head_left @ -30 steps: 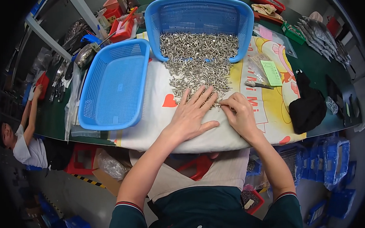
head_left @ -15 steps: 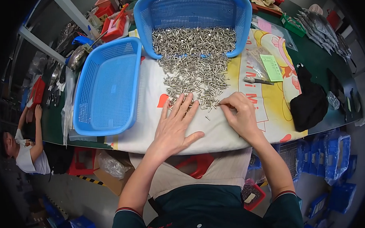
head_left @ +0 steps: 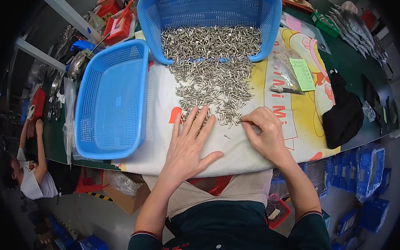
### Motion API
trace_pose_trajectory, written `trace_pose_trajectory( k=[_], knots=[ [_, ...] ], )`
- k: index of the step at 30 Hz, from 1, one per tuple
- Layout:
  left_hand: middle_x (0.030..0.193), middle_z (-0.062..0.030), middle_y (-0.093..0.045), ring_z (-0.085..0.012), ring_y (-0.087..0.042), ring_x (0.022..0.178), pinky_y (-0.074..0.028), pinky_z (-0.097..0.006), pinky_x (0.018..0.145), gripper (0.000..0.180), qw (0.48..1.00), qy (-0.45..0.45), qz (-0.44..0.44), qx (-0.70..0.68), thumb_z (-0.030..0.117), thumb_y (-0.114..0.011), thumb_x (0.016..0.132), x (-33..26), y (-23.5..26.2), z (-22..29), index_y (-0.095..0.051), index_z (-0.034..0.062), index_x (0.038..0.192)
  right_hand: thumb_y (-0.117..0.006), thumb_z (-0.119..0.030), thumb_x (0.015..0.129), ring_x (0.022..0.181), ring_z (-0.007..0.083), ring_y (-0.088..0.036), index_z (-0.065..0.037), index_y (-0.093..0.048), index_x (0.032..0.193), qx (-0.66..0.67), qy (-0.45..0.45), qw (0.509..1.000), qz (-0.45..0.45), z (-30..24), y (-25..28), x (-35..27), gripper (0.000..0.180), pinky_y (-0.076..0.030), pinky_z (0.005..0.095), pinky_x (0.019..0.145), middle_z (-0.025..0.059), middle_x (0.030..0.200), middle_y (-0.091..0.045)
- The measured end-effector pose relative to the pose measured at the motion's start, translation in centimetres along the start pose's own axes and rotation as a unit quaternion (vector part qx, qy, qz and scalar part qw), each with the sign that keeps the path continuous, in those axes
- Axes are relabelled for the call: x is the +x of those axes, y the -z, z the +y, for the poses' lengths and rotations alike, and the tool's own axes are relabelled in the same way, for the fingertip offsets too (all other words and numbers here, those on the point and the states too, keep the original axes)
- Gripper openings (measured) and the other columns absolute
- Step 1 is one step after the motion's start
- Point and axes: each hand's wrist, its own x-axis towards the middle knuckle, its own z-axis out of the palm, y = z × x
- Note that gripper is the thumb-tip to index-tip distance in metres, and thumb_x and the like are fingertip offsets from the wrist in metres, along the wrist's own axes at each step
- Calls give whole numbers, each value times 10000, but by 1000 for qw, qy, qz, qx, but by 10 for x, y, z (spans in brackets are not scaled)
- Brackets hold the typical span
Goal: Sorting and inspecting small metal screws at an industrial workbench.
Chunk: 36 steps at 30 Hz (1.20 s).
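The left hand [head_left: 191, 144] lies flat, fingers spread wide, on the cloth [head_left: 234, 149] at the 6 o'clock fringe of the screws [head_left: 213, 81]. The right hand [head_left: 264, 134] pinches one screw, too small to make out clearly. Bare cloth lies between the hands. One blue basket [head_left: 111, 101] sits at 9 o'clock.

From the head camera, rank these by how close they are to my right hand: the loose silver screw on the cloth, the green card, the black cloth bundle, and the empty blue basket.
From the right hand:
1. Loose silver screw, just to its left on the cloth.
2. Green card, up and right.
3. Black cloth bundle, far right.
4. Empty blue basket, far left, beyond the left hand.
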Motion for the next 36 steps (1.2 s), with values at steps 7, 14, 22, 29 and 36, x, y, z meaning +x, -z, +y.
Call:
trace_pose_trajectory(
  k=[7, 14, 22, 29, 36],
  knots=[
    [1374, -145, -365, -323, -342, 1269, -241, -461, 1051, 663, 989, -15, 123, -76, 252, -702, 716, -6, -3, -7, -438, 39, 1285, -640, 26, 675, 692, 246, -530, 0, -603, 765, -50, 15, 999, 1, -4, 1, 0, 100, -416, 341, 609, 87, 684, -533],
    [799, -85, -562, -254, -530, 738, -422, -356, 657, 183, 955, 43, 280, -86, -41, -655, 686, -22, -6, -13, -624, 5, 861, -665, -3, 693, 605, 194, -543, -11, -572, 728, 72, -88, 993, 10, -11, 3, 1, 100, -425, 307, 530, 75, 677, -558],
    [765, -96, -565, -250, -542, 707, -433, -342, 606, 141, 960, 42, 267, -78, -39, -647, 703, -18, -10, -13, -629, -7, 838, -621, 51, 704, 694, 269, -588, 2, -612, 825, 52, 29, 998, -9, -24, -5, -7, 131, -468, 345, 597, 110, 728, -600],
    [783, -94, -543, -262, -527, 731, -423, -365, 671, 173, 963, 15, 248, -104, -44, -624, 700, -18, -16, -8, -619, 4, 865, -617, 48, 687, 782, 268, -530, -14, -589, 814, -3, 63, 997, -47, -28, -5, -1, 145, -446, 353, 655, 93, 805, -537],
    [750, -93, -572, -256, -556, 696, -440, -346, 616, 147, 961, 35, 258, -93, -53, -625, 706, -19, -10, -15, -628, 12, 837, -612, -5, 693, 750, 253, -507, -32, -582, 794, -35, 195, 966, -167, -23, 2, 13, 109, -427, 342, 640, 81, 784, -504]
  ],
)
